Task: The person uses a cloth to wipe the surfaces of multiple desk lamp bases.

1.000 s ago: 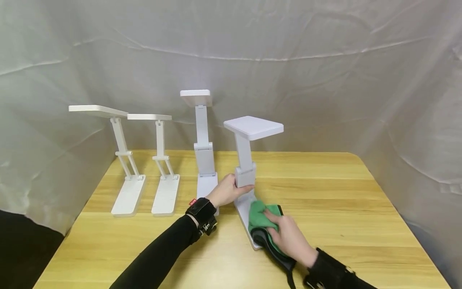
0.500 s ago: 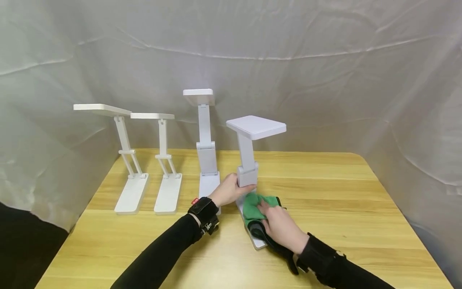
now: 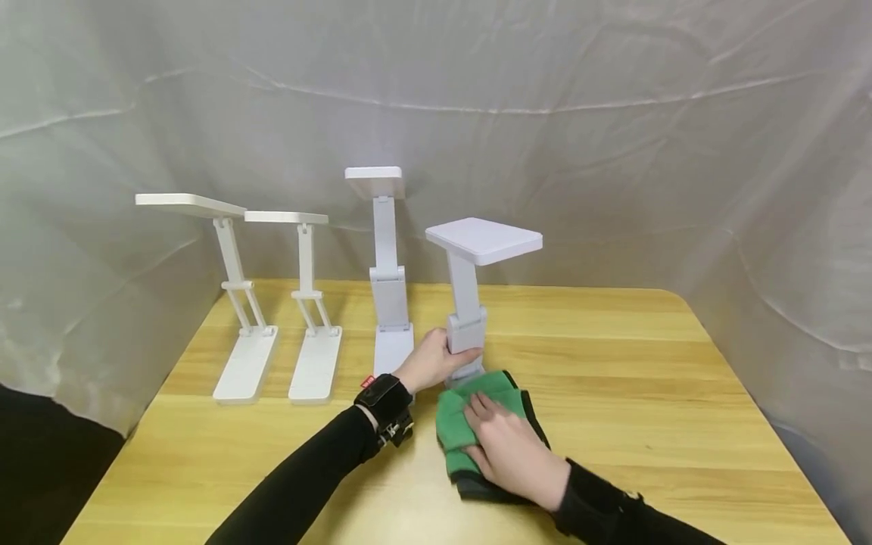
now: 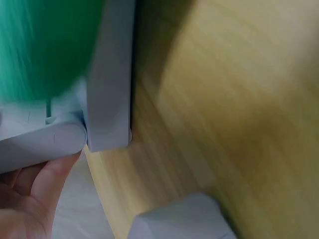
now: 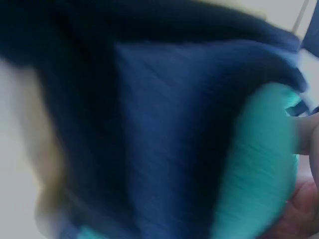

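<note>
In the head view, a white folding desk lamp [image 3: 484,241] stands right of the table's middle, its flat head raised. My left hand [image 3: 429,362] grips its lower arm just above the base. A green cloth [image 3: 455,424] with dark edging lies spread over the base, hiding most of it. My right hand [image 3: 514,450] holds the cloth against the base, fingertips on its green side. From the left wrist, the lamp's base [image 4: 109,99] shows beside my thumb, with the cloth [image 4: 45,45] blurred over it. The right wrist view shows a dark fold and a green one near my fingers.
Left of the held lamp stands a similar white lamp [image 3: 390,299], close by my left wrist. Two more slender white lamps [image 3: 247,365] stand farther left. Wooden tabletop [image 3: 647,401] extends to the right. A pale grey curtain [image 3: 579,166] hangs behind.
My right hand has moved left and slightly nearer to me along the base. The cloth, bunched with a dark fold hanging before, now spreads wider and flatter. My left hand keeps its grip.
</note>
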### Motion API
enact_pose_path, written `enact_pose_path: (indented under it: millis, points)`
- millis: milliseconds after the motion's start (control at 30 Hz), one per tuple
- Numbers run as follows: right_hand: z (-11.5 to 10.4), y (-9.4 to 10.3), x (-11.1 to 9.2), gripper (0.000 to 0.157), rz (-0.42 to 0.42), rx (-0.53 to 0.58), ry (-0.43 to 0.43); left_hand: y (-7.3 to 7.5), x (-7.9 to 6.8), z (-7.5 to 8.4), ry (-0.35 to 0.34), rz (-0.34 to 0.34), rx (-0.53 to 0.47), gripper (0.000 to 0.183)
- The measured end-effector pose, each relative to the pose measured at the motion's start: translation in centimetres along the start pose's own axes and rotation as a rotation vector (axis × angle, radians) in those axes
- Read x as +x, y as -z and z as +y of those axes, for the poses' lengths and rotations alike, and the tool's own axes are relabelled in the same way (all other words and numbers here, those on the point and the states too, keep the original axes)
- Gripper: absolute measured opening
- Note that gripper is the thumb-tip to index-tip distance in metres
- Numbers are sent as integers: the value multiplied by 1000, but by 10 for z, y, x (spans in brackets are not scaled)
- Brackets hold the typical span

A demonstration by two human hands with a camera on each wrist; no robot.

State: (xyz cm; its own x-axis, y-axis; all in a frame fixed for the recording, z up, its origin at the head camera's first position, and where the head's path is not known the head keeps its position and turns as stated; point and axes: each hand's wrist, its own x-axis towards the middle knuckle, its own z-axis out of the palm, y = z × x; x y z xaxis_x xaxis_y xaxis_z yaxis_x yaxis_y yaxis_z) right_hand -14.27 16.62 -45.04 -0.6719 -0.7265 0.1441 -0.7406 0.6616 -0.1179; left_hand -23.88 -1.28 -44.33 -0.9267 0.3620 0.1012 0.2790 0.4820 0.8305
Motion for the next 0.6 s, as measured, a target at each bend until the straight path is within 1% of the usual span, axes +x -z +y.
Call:
enact_pose_path:
  millis: [67, 133, 200, 300, 367, 433, 500, 567, 600]
  points:
    - [6, -2, 8, 51, 17, -19, -5, -2, 2, 0, -2, 15, 4, 39]
    - [10, -4, 10, 52, 24, -30, -8, -4, 3, -1, -2, 31, 11, 40]
    - [8, -4, 3, 52, 15, -31, 3, -7, 3, -1, -1, 38, 13, 40]
    - [2, -2, -18, 53, -19, 6, -6, -9, 1, -1, -8, 49, 28, 39]
    - [2, -1, -31, 53, -22, 22, -24, -10, -2, 0, -24, 63, 44, 38]
    - [9, 1, -40, 53, -5, 29, -60, -10, -4, 2, -48, 89, 74, 37]
    - [20, 2, -43, 52, 26, 20, -96, -10, -6, 5, -65, 105, 108, 36]
    - [32, 4, -43, 51, 47, 9, -129, -9, -8, 8, -68, 98, 144, 39]
    - [37, 5, -43, 51, 49, 10, -143, -9, -9, 10, -63, 84, 152, 40]
